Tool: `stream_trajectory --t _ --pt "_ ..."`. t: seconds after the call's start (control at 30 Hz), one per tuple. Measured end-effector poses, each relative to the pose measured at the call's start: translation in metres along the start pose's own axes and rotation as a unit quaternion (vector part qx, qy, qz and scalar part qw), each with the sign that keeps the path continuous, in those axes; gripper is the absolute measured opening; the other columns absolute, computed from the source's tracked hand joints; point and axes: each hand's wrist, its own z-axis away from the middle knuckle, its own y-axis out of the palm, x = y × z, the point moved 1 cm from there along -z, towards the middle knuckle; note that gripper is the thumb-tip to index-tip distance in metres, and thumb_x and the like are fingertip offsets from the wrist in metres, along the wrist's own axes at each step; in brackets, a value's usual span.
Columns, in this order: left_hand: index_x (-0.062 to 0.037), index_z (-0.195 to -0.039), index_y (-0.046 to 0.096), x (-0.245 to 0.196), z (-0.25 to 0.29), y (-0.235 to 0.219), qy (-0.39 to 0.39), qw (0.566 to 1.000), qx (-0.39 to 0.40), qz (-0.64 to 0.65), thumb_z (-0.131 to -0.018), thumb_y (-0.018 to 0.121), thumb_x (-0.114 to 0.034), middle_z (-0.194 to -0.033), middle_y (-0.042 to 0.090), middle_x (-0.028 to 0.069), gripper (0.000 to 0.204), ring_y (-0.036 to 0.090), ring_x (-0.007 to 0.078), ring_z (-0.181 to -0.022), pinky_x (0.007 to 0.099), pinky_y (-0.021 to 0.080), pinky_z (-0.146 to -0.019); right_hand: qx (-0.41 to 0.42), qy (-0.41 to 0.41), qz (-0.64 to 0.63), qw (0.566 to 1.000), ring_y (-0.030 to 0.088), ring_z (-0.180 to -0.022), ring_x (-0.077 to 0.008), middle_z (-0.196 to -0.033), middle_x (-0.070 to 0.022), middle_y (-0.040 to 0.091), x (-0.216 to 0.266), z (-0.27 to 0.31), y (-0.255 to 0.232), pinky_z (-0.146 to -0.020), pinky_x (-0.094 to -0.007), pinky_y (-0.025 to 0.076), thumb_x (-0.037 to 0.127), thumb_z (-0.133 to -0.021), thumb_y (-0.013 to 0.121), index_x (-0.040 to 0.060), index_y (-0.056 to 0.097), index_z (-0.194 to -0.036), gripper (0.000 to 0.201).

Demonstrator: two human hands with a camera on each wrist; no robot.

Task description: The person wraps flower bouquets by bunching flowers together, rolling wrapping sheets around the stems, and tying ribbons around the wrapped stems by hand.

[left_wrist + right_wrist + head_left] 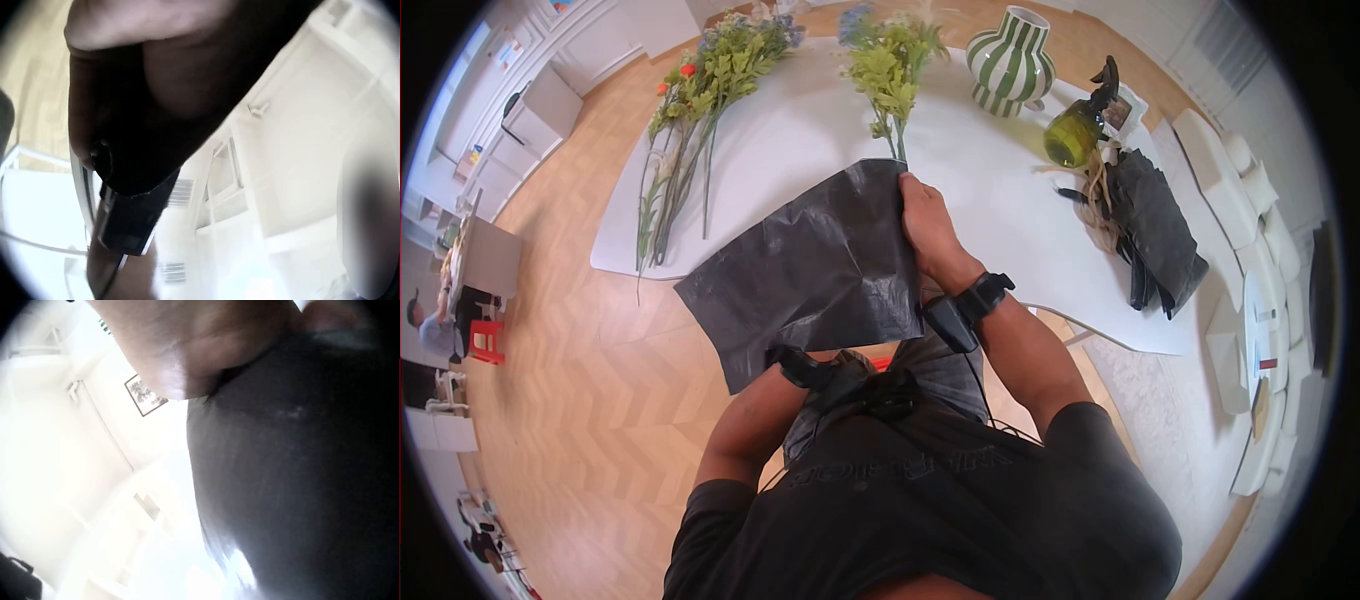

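Note:
A creased, slightly glossy black sheet (810, 260) spreads in front of my body, overlapping the near edge of the white table. My right hand (932, 228) holds its right edge near the upper corner, with the fingers partly behind it. Close up in the right wrist view, the hand (200, 344) lies against the dark surface. The sheet covers most of my left hand in the head view. In the left wrist view, the left hand (169, 37) grips dark material in shadow. Beyond the sheet's top corner lies a bunch of blue flowers with green leaves (890, 75).
More flower stems (700, 130) lie along the table's left side. A green-striped white vase (1010, 65) stands at the back right. Nearer are a yellow-green glass vase (1072, 135), tan twine (1100, 200) and a crumpled black bundle (1150, 220) by the table's right edge.

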Motion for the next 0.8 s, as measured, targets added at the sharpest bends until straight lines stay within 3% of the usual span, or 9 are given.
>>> stream_trajectory --t 0.07,0.17,0.2,0.27,0.37,0.6,0.67,0.7,0.8 --pt "-0.0012 -0.124 0.060 -0.001 0.003 0.002 -0.002 1.000 0.001 -0.013 -0.101 0.047 -0.025 -0.115 0.066 0.0142 0.036 0.060 0.0233 -0.111 0.0343 0.047 -0.095 -0.029 -0.058 0.111 0.992 0.059 -0.070 -0.0183 -0.074 -0.0110 0.062 -0.007 -0.006 -0.003 -0.066 -0.0384 0.047 0.033 -0.102 0.039 -0.0077 0.061 -0.087 0.049" --pt "-0.0014 -0.124 0.060 -0.005 0.001 0.006 -0.005 0.999 -0.002 -0.035 -0.101 0.047 -0.025 -0.115 0.066 0.0141 0.036 0.060 0.0233 -0.111 0.0344 0.047 -0.095 -0.059 -0.128 0.219 0.965 0.058 -0.067 -0.0255 -0.069 -0.0181 0.061 -0.007 -0.007 -0.005 -0.067 -0.0419 0.045 0.034 -0.103 0.038 -0.0096 0.059 -0.081 0.053" --pt "-0.0015 -0.124 0.060 -0.009 -0.002 0.010 -0.006 0.999 -0.001 -0.042 -0.101 0.047 -0.025 -0.115 0.066 0.0141 0.036 0.060 0.0233 -0.111 0.0344 0.047 -0.095 -0.060 -0.128 0.218 0.966 0.058 -0.067 -0.0255 -0.069 -0.0181 0.061 -0.006 -0.006 -0.006 -0.067 -0.0419 0.045 0.034 -0.103 0.038 -0.0096 0.059 -0.081 0.053" --pt "-0.0016 -0.124 0.060 -0.012 0.000 0.015 -0.007 0.998 0.001 -0.056 -0.101 0.047 -0.025 -0.115 0.066 0.0140 0.035 0.060 0.0232 -0.111 0.0345 0.047 -0.095 -0.082 -0.175 0.339 0.921 0.056 -0.066 -0.0359 -0.069 -0.0262 0.058 0.003 -0.003 -0.007 -0.068 -0.0448 0.044 0.035 -0.103 0.038 -0.0099 0.057 -0.080 0.053" --pt "-0.0018 -0.124 0.060 -0.012 0.009 0.016 -0.005 0.997 0.001 -0.076 -0.101 0.047 -0.025 -0.115 0.066 0.0139 0.035 0.060 0.0232 -0.111 0.0345 0.047 -0.095 -0.090 -0.206 0.345 0.911 0.053 -0.067 -0.0433 -0.072 -0.0302 0.057 0.012 0.001 -0.008 -0.069 -0.0468 0.043 0.034 -0.102 0.039 -0.0099 0.057 -0.081 0.052" --pt "-0.0022 -0.124 0.060 -0.010 0.029 0.008 0.005 0.991 0.002 -0.135 -0.101 0.048 -0.025 -0.115 0.066 0.0137 0.035 0.060 0.0232 -0.111 0.0347 0.047 -0.095 -0.033 -0.255 0.430 0.865 0.053 -0.069 -0.0434 -0.074 -0.0304 0.058 0.075 0.007 -0.024 -0.072 -0.0457 0.044 0.034 -0.102 0.039 -0.0087 0.058 -0.084 0.050" --pt "-0.0081 -0.120 0.064 0.001 0.046 -0.005 0.242 0.947 0.065 -0.202 -0.098 0.056 -0.021 -0.115 0.066 0.0116 0.027 0.060 0.0241 -0.110 0.0386 0.044 -0.096 -0.001 -0.268 0.464 0.844 0.054 -0.070 -0.0420 -0.075 -0.0298 0.058 0.096 0.003 -0.033 -0.073 -0.0447 0.044 0.034 -0.102 0.039 -0.0088 0.058 -0.085 0.050" --pt "-0.0081 -0.120 0.064 0.003 0.059 -0.014 0.243 0.947 0.063 -0.203 -0.098 0.056 -0.021 -0.115 0.066 0.0116 0.027 0.060 0.0241 -0.110 0.0386 0.044 -0.096 0.034 -0.280 0.498 0.820 0.054 -0.070 -0.0406 -0.076 -0.0292 0.059 0.106 0.001 -0.035 -0.074 -0.0437 0.044 0.035 -0.102 0.038 -0.0089 0.058 -0.086 0.051" --pt "-0.0008 -0.118 0.064 -0.042 0.089 -0.038 0.242 0.962 0.095 -0.087 -0.096 0.059 -0.014 -0.114 0.066 0.0158 0.026 0.063 0.0264 -0.106 0.0359 0.050 -0.090 0.102 -0.261 0.511 0.813 0.052 -0.069 -0.0340 -0.074 -0.0256 0.057 0.134 0.005 -0.030 -0.074 -0.0417 0.045 0.037 -0.102 0.037 -0.0081 0.056 -0.086 0.051"
